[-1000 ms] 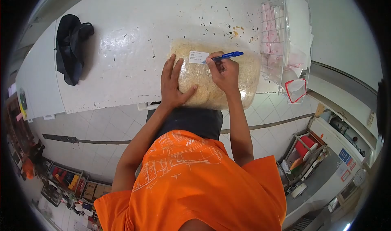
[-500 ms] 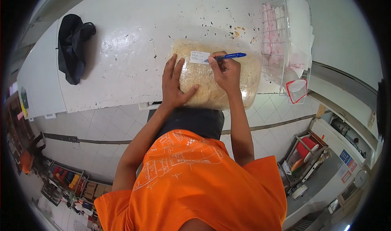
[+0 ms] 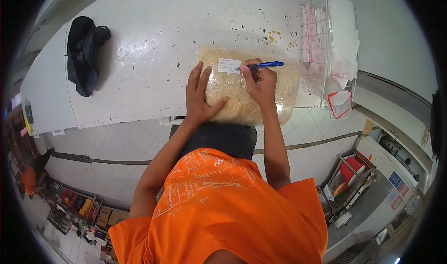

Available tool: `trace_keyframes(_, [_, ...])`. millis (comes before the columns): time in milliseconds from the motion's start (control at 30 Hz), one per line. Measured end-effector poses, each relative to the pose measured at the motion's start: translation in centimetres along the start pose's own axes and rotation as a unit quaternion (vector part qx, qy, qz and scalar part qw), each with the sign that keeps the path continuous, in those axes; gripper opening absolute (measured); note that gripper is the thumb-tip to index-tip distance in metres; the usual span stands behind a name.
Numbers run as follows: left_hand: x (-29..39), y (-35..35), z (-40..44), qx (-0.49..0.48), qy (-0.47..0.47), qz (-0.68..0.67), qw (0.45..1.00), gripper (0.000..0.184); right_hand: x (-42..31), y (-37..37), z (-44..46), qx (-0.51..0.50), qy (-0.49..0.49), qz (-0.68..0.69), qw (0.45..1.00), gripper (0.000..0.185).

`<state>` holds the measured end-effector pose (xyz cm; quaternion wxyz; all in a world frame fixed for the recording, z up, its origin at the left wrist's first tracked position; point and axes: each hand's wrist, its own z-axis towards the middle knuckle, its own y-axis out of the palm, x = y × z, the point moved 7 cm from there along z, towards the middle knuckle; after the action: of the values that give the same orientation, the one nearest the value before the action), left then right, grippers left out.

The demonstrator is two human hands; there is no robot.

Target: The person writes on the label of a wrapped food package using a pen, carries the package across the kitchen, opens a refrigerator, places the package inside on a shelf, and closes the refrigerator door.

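At our twelve o'clock, the wrapped package (image 3: 234, 86) lies on the surface (image 3: 149, 87). We rest our left hand (image 3: 199, 100), fingers spread, on its nine o'clock side and grip a blue pen (image 3: 271, 64) in our right hand (image 3: 262, 84), tip at the label (image 3: 228, 65) towards eleven o'clock.
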<state>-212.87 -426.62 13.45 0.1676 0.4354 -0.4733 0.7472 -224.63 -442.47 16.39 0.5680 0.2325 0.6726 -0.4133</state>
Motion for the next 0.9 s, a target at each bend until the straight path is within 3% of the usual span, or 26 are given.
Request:
trace_keyframes(367, [0.1, -0.1, 0.0, 0.004, 0.003, -0.004, 1.0, 0.091, 0.4, -0.1, -0.1, -0.007, 0.007, -0.001, 1.0, 0.002])
trace_keyframes(467, [0.1, -0.1, 0.1, 0.008, 0.008, -0.004, 1.0, 0.091, 0.3, -1.3, 0.2, 0.037, -0.008, 0.046, 0.998, 0.004])
trace_keyframes(633, [0.0, -0.1, 0.1, 0.004, 0.002, -0.002, 1.0, 0.091, 0.9, -1.0, 0.6, -0.036, 0.016, 0.015, 0.999, 0.004])
trace_keyframes(900, [0.3, -0.1, 0.2, -0.001, 0.017, 0.001, 1.0, 0.09, 0.4, -0.6, 0.7, -0.052, -0.002, -0.022, 0.998, 0.005])
